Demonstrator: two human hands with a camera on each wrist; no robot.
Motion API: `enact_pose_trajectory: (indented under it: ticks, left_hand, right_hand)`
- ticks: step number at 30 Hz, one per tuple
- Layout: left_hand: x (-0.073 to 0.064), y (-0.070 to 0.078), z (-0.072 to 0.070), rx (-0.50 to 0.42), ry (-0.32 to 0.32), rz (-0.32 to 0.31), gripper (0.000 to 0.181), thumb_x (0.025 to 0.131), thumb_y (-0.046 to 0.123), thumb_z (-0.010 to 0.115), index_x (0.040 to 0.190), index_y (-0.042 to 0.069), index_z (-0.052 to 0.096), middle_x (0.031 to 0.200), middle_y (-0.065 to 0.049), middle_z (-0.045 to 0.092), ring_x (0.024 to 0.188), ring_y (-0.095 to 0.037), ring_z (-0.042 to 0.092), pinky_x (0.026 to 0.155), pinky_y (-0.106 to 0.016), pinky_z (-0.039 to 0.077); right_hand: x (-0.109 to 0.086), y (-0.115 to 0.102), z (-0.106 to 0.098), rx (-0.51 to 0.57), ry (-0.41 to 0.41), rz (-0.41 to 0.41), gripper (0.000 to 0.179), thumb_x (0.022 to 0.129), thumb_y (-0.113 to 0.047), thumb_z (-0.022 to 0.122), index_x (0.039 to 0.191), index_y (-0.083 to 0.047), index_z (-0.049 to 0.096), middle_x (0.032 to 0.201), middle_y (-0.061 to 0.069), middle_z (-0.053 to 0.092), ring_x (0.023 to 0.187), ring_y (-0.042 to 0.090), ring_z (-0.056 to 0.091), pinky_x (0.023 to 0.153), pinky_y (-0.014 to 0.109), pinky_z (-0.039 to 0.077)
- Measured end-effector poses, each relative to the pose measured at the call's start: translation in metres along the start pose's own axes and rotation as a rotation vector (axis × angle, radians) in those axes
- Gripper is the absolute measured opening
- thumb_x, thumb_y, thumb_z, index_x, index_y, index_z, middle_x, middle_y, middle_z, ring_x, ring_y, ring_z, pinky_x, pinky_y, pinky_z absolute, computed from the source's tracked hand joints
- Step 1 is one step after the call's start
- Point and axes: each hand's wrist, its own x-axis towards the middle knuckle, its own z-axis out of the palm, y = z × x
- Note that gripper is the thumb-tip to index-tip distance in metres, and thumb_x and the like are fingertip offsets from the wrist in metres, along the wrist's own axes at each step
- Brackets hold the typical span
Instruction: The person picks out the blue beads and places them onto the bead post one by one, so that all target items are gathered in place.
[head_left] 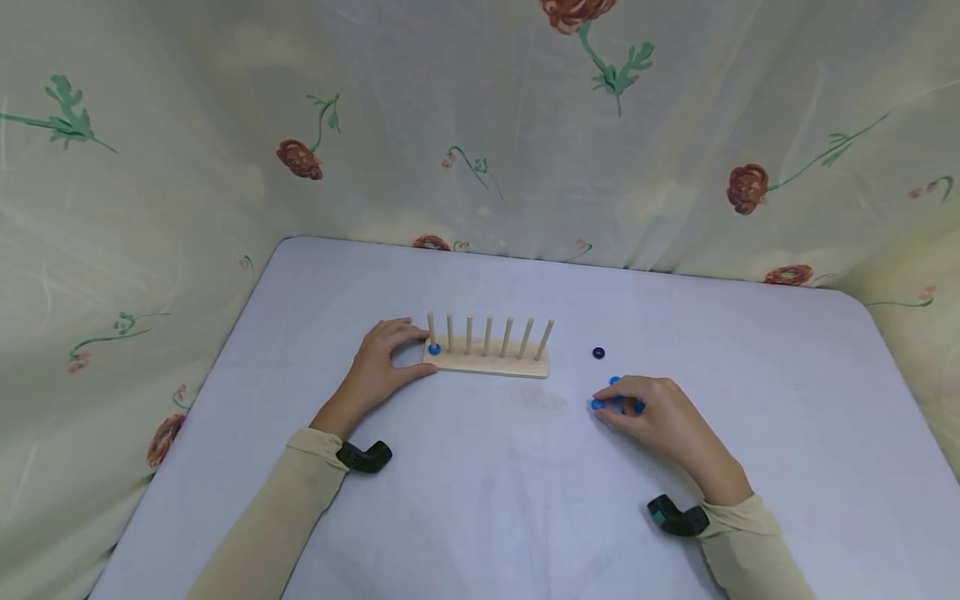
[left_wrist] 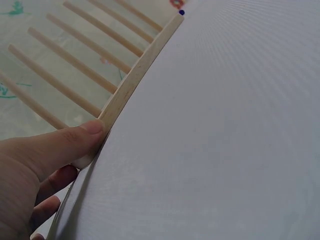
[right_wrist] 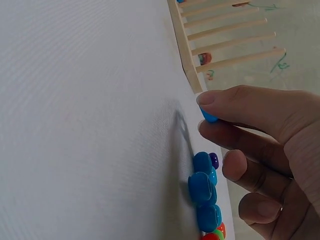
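While the left hand (head_left: 375, 358) is gripping the left end of a wooden peg rack (head_left: 491, 364), the right hand (head_left: 663, 421) is pinching a blue bead (right_wrist: 208, 115) between thumb and forefinger, its other fingers curling loosely. The left thumb is pressing along the rack's near side, and the forefinger is reaching round to its far left corner.

The rack is lying flat on a white worktop (head_left: 480, 500), closer to the far edge than to the right edge, its long sides running roughly along that far edge. Seven upright pegs (head_left: 488, 336) are standing in a row on it; a threaded blue bead (head_left: 434, 349) is sitting at the foot of the leftmost one, and the other six are standing bare.

Right of the rack, a dark purple bead (head_left: 598, 353) is resting alone, between the pinching fingers and the far edge. Several loose blue beads (right_wrist: 201, 187) are clustering beside and partly under the right hand, while the right wrist view is also showing red (right_wrist: 210, 237), green (right_wrist: 219, 233) and orange beads (right_wrist: 222, 228) close by. Beyond the far edge, a flowered curtain (head_left: 510, 208) is hanging.
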Motion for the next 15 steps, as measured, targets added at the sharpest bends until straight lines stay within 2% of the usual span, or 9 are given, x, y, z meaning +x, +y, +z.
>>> enact_pose_trajectory:
  ticks: [6,15]
  left_hand:
    - [0.0004,-0.0010,-0.0007,-0.001,0.000,0.001,0.054,0.081,0.032,0.089,0.129,0.015,0.071,0.151,-0.015,0.057,0.147,-0.035,0.044,0.124,-0.062,0.030]
    - [-0.0005,-0.0002,-0.0006,-0.005,0.001,0.005,0.055,0.081,0.033,0.089,0.130,0.015,0.071,0.151,-0.015,0.057,0.147,-0.035,0.044,0.124,-0.063,0.031]
  right_hand:
    - [0.0012,0.0001,-0.0001,0.010,0.025,-0.034,0.016,0.083,-0.007,0.086,0.096,-0.013,0.082,0.076,-0.009,0.069,0.065,-0.001,0.049,0.056,0.019,0.044]
    - [0.0049,-0.0051,-0.0020,0.028,0.017,-0.024,0.016,0.085,-0.009,0.085,0.099,-0.014,0.082,0.085,-0.006,0.075,0.068,0.000,0.051,0.059,0.019,0.046]
